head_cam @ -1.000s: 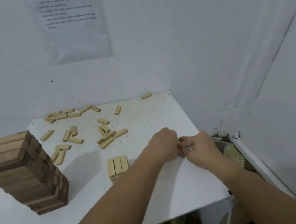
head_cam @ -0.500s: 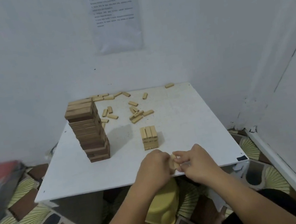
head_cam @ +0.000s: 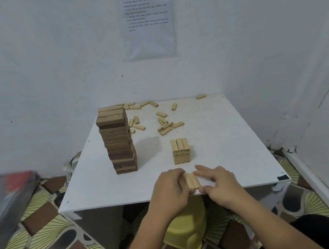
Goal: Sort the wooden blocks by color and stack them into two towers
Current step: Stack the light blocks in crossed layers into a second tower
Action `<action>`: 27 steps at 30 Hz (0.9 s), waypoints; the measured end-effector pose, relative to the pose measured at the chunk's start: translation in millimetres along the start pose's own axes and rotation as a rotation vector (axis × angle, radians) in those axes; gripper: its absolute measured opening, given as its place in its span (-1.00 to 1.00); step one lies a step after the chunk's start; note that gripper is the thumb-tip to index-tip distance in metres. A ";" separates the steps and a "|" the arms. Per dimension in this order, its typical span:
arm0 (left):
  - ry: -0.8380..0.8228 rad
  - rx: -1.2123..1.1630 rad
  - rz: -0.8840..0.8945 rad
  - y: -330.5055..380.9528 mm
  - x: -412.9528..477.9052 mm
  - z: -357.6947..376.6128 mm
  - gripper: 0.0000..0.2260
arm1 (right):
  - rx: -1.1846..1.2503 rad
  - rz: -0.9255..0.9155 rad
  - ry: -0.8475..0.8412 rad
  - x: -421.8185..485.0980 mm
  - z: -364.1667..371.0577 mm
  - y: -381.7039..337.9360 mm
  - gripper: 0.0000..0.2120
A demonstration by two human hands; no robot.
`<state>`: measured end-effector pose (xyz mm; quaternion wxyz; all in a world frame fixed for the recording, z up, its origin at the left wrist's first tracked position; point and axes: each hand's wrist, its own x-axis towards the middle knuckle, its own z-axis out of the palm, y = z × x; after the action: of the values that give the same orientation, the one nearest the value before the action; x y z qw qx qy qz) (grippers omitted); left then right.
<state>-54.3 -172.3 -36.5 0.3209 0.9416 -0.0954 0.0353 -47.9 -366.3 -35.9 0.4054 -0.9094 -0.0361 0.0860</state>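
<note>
A tall tower of dark brown blocks (head_cam: 118,140) stands on the left of the white table (head_cam: 225,136). A short stack of light blocks (head_cam: 181,150) stands to its right. Several loose light blocks (head_cam: 167,125) lie scattered toward the table's far edge. Near the front edge my left hand (head_cam: 170,192) and my right hand (head_cam: 216,183) hold a small row of light blocks (head_cam: 191,181) between them, pressing it from both sides. My left fingers curl around the row's left side. My right fingers lie along its right side, with the thumb below.
White walls close in behind and to the right, with a printed sheet (head_cam: 147,17) taped on the back wall. A yellow stool (head_cam: 187,230) sits under the table. A dark blurred object (head_cam: 1,204) lies at the left on the patterned floor.
The view has pulled back and up, showing the whole table. Both hands have come back to the front edge, and the light blocks between them now show as a neat row.
</note>
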 end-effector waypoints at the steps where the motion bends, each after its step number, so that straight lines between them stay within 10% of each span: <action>1: -0.009 -0.020 -0.012 -1.5 -1.1 -0.9 -0.44 | 0.039 0.004 0.026 -1.4 -0.9 0.0 -0.51; 27: -0.104 -0.485 -0.129 -30.6 2.5 -21.3 -0.59 | -0.316 -0.099 0.141 -3.3 32.9 -35.7 -0.53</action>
<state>-45.8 -135.9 -37.6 0.5335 0.8419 -0.0573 -0.0578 -57.2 -318.8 -30.6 0.2628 -0.9626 -0.0655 -0.0047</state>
